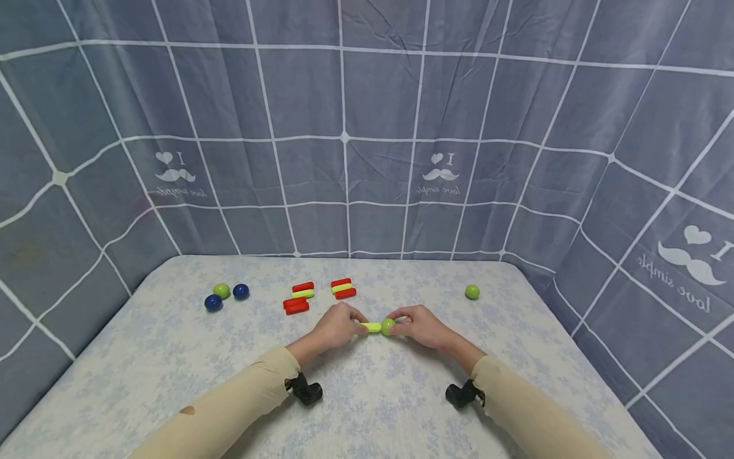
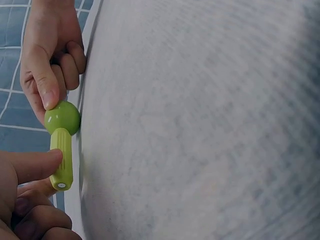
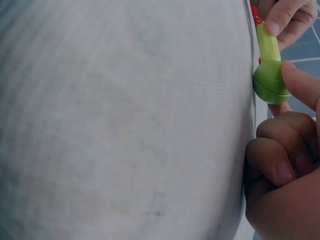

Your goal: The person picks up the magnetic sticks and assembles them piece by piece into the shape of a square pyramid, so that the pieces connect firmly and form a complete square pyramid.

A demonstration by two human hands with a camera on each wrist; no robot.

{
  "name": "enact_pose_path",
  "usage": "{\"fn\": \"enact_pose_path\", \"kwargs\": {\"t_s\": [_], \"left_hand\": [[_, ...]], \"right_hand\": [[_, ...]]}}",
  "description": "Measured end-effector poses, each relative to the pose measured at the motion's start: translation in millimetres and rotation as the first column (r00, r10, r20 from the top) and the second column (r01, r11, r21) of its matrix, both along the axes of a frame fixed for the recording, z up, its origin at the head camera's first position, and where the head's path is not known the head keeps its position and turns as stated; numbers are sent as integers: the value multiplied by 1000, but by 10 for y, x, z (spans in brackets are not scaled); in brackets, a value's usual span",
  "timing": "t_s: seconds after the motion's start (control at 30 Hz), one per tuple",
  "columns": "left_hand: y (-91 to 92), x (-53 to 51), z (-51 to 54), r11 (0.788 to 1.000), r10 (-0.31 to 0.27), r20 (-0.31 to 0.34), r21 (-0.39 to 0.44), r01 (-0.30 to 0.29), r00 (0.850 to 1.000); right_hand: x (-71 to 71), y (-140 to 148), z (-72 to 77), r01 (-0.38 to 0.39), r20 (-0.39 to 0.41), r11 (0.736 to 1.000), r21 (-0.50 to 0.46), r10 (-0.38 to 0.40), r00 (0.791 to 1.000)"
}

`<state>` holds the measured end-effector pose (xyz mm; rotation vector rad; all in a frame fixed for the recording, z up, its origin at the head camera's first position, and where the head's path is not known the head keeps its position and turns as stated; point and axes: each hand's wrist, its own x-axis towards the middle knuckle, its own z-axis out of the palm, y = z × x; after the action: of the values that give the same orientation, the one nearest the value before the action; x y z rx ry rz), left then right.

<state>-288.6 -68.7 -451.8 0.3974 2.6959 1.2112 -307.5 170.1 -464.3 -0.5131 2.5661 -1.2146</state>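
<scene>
The left hand's grip pinches the yellow-green rod, and the right hand's grip pinches the green ball, which meets the rod's right end. The ball's smooth curve could turn or slip if the fingertips press unevenly, and tilting either wrist could part the two pieces; a dropped ball might roll away. The desk, pale with bluish mottling, spreads around the green ball; beyond it to the left lie red and yellow rods, with blue balls farther left, and a second green one beyond it to the right. Grey-blue cloth with white grid lines hangs behind it and down both sides.
</scene>
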Motion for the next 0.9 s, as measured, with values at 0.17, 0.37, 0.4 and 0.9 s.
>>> {"fn": "enact_pose_path", "kwargs": {"t_s": [0.17,0.37,0.4,0.9], "left_hand": [[2,-11,-26,1000,6,11,10,-6,1000],[7,-22,-35,1000,2,7,10,-2,1000],[7,-21,-32,1000,3,8,13,-3,1000],[-62,22,-17,995,83,1,52,-83,997]], "right_hand": [[-2,7,-4,-13,26,1000,-21,13,1000],[25,13,6,-28,24,999,-42,29,999],[29,14,8,-30,24,999,-44,31,999],[11,34,-23,-42,-7,999,-35,42,999]]}}
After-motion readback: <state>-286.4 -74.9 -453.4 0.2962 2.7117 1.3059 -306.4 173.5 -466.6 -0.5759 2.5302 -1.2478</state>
